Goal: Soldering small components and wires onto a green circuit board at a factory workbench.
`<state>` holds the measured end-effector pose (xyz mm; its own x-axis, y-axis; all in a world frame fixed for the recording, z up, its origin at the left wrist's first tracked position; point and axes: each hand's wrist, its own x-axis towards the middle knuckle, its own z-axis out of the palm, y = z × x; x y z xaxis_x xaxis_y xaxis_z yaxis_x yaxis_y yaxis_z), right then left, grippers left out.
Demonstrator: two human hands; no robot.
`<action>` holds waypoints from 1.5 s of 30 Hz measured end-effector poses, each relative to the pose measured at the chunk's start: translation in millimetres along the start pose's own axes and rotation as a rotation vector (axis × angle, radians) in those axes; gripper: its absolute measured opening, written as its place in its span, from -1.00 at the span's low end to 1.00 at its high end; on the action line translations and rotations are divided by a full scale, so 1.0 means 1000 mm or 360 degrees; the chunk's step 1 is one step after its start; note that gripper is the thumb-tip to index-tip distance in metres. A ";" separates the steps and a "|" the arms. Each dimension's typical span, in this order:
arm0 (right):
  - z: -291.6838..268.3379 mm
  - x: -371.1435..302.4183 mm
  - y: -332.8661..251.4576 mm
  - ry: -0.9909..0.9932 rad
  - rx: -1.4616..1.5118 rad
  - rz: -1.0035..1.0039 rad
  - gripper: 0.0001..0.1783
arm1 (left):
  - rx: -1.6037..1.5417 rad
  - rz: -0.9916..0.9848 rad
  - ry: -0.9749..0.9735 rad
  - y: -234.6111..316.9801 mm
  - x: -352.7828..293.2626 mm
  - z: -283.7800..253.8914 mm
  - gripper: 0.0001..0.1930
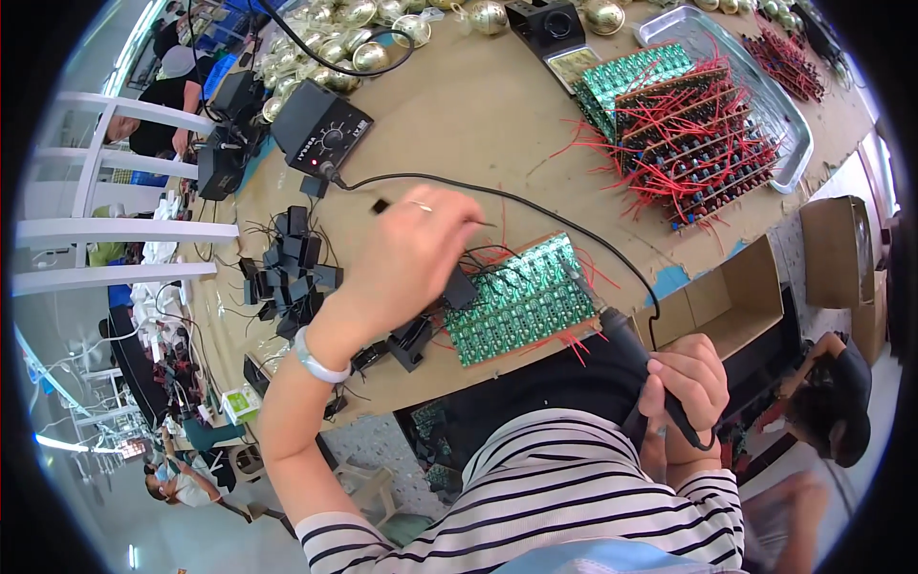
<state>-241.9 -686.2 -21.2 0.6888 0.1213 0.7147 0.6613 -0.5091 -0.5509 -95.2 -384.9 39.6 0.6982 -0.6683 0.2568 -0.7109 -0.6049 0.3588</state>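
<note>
A green circuit board panel [521, 301] with rows of solder points lies at the table's near edge, red wires sticking out around it. My right hand [690, 383] is closed around the handle of a black soldering iron [626, 342], whose tip reaches over the panel's right side. Above the panel's upper left, my left hand [416, 249] is in a pinch; a thin dark end pokes from the fingertips, and I cannot tell whether it is a wire or a tool. Beneath that hand, a small black box [461, 289] with black wires rests at the panel's left side.
Several black boxes with wires [292, 263] are heaped at left. A soldering station [320, 129] stands behind, its cable crossing the table. Wired boards [698, 143] are stacked by a metal tray [798, 153]. Gold balls [335, 48] lie farther back; a cardboard box [736, 297] sits right.
</note>
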 end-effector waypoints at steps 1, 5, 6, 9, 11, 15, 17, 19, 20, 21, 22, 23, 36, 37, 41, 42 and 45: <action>0.002 0.000 0.002 -0.0001 0.0013 -0.0009 -0.84 | -0.0001 0.0003 0.0000 0.003 0.004 0.006 -0.84; 0.008 0.001 0.008 -0.0025 0.0073 0.0013 -0.81 | 0.0173 0.0286 -0.0223 0.006 0.009 0.033 -0.83; 0.009 0.000 0.010 -0.0023 0.0069 0.0020 -0.81 | 0.0200 0.0293 -0.0273 0.005 0.008 0.036 -0.82; 0.013 0.000 0.014 -0.0065 0.0101 0.0008 -0.79 | 0.0216 0.0297 -0.0316 0.004 0.008 0.044 -0.82; 0.015 0.000 0.015 -0.0090 0.0114 -0.0005 -0.78 | 0.0204 0.0293 -0.0310 0.004 0.010 0.047 -0.82; 0.019 0.001 0.015 -0.0088 0.0118 0.0018 -0.80 | 0.0244 0.0288 -0.0354 0.003 0.011 0.049 -0.81; 0.019 0.001 0.014 -0.0094 0.0100 -0.0027 -0.80 | 0.0247 0.0288 -0.0350 0.003 0.011 0.050 -0.82; 0.019 0.000 0.014 -0.0112 0.0080 -0.0050 -0.81 | 0.0247 0.0283 -0.0366 0.005 0.012 0.048 -0.85; 0.019 -0.001 0.013 -0.0129 0.0062 -0.0077 -0.81 | 0.0244 0.0286 -0.0366 0.004 0.012 0.049 -0.85; 0.019 0.000 0.013 -0.0130 0.0059 -0.0075 -0.81 | 0.0254 0.0289 -0.0364 0.004 0.011 0.051 -0.84; 0.019 0.001 0.013 -0.0158 0.0021 -0.0163 -0.85 | 0.0268 0.0289 -0.0361 0.003 0.010 0.051 -0.80; 0.019 0.001 0.013 -0.0185 -0.0015 -0.0251 -0.88 | 0.0267 0.0287 -0.0360 0.004 0.009 0.051 -0.80; 0.000 -0.008 0.003 -0.0048 -0.0042 -0.0085 -0.79 | 0.0362 0.0394 -0.0236 0.010 0.010 0.052 -0.75; 0.000 -0.008 0.003 -0.0019 -0.0055 -0.0064 -0.79 | 0.0365 0.0394 -0.0246 0.011 0.010 0.052 -0.76; -0.001 -0.009 0.003 -0.0044 -0.0045 -0.0050 -0.78 | 0.0383 0.0409 -0.0234 0.010 0.010 0.053 -0.76; 0.000 -0.010 0.004 -0.0042 -0.0043 -0.0048 -0.78 | 0.0409 0.0418 -0.0253 0.011 0.010 0.052 -0.83; 0.004 -0.008 0.005 -0.0067 0.0001 -0.0064 -0.80 | 0.0446 0.0419 -0.0259 0.013 0.009 0.051 -0.89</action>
<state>-242.5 -686.1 -31.2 0.6736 0.1773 0.7175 0.6888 -0.5025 -0.5225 -102.7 -420.4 0.8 0.4829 -0.8620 0.1542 -0.8746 -0.4836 0.0360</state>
